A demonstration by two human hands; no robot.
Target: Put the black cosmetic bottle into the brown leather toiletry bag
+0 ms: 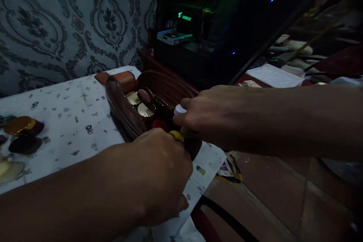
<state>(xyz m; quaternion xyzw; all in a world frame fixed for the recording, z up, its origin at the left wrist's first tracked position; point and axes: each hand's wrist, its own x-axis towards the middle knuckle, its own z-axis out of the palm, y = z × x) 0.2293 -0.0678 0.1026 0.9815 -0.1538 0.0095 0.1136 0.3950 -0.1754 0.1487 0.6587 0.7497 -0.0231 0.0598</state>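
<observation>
On the table lies an unzipped brown leather-like bag (pixel 124 111), packed with several round-capped containers. Among them are a gold-topped one (pixel 146 110), a pink one (pixel 145 95), a red one (pixel 159 124) and a yellow one (pixel 177 135). My right hand (pixel 198 111) reaches in from the right, its thumb and fingers closed on a white-capped container (pixel 180 110) whose lower part is hidden. My left hand (pixel 159 174) is curled at the bag's near edge, seemingly gripping it; the fingertips are mostly out of sight.
A white patterned cloth covers the table (pixel 70 121). Several jars, one with an amber lid (pixel 21 125), stand at the left. Behind the bag is a computer case (pixel 204 45) lit green. Papers (pixel 275 75) and clutter lie at the right, above a tiled floor (pixel 272 181).
</observation>
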